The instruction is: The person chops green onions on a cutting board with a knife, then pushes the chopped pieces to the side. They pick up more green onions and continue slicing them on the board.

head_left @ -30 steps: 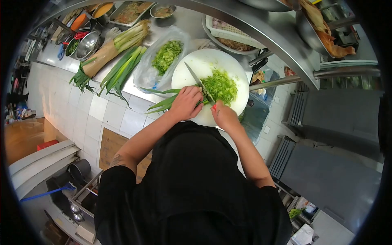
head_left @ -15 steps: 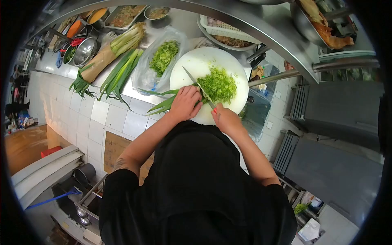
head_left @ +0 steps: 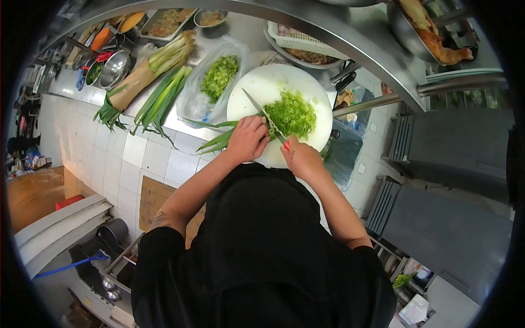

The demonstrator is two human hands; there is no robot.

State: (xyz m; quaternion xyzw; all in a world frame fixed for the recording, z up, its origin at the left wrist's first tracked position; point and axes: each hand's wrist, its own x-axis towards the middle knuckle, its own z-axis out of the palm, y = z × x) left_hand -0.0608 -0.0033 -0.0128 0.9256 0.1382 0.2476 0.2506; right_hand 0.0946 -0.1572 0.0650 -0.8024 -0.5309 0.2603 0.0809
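Some green onions (head_left: 217, 144) are lying partly on the white board (head_left: 262, 78), where the left hand (head_left: 246, 138) is grasping them; the right hand's (head_left: 304, 160) fingers are clenching a knife (head_left: 253, 100) beside chopped greens (head_left: 293, 116).

The bare left hand (head_left: 247, 139) lies palm-down, its fingers (head_left: 254, 122) drawn together and curled, while the bare right hand (head_left: 303, 159), near it, is closed in a fist-like grip. The bare left forearm (head_left: 199, 182) and bare right forearm (head_left: 339, 205) slant inward, converging.
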